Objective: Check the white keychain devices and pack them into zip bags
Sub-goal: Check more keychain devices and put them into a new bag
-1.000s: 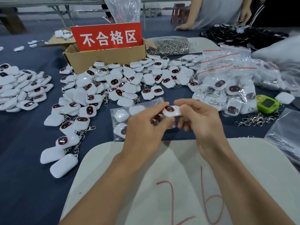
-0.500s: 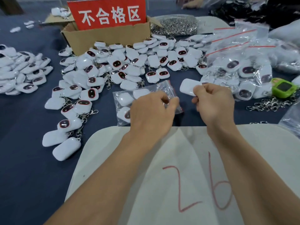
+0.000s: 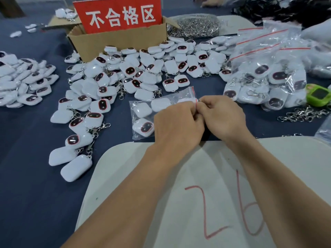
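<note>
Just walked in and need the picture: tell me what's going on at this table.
A person is packing white keychain devices. The left hand and right hand pinch the red-striped mouth of a zip bag lying on the blue table, with several devices inside. Loose devices are piled behind it; filled bags lie to the right.

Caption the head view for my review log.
The left hand and right hand pinch the red-striped mouth of a zip bag holding white keychain devices.
</note>
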`<state>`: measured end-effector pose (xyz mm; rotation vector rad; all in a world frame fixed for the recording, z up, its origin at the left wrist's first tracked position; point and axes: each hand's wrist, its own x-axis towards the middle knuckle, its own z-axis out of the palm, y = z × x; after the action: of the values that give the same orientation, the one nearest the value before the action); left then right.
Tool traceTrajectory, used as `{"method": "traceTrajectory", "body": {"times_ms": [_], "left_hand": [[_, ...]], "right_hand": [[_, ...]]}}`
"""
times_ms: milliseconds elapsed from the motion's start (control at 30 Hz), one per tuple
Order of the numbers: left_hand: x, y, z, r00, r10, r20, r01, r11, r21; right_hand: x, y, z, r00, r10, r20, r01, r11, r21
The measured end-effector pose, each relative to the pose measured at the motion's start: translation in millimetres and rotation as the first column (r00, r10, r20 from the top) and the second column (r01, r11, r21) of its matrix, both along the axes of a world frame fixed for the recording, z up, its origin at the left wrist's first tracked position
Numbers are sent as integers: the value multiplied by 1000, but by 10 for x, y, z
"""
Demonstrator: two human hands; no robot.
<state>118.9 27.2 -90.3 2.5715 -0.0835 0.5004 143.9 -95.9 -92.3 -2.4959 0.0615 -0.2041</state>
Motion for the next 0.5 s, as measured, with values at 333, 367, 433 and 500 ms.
{"method": "traceTrajectory", "body": {"times_ms": [333, 367, 433, 500], "left_hand": [[-38, 305, 105, 979, -197, 43, 192, 846, -497], [2, 359, 124, 992, -109, 59, 123, 839, -529], [105, 492, 154, 991, 120, 53, -63, 790, -610], [188, 631, 183, 959, 283, 23, -176, 657, -733]], "right_hand": [[251, 72, 174, 967, 234, -98, -236, 972, -14], [255, 118, 146, 977, 201, -68, -203, 978, -38], [245, 200, 89, 987, 158, -16, -158, 987, -1], [246, 199, 44, 988, 155, -28, -153, 986, 73]]}}
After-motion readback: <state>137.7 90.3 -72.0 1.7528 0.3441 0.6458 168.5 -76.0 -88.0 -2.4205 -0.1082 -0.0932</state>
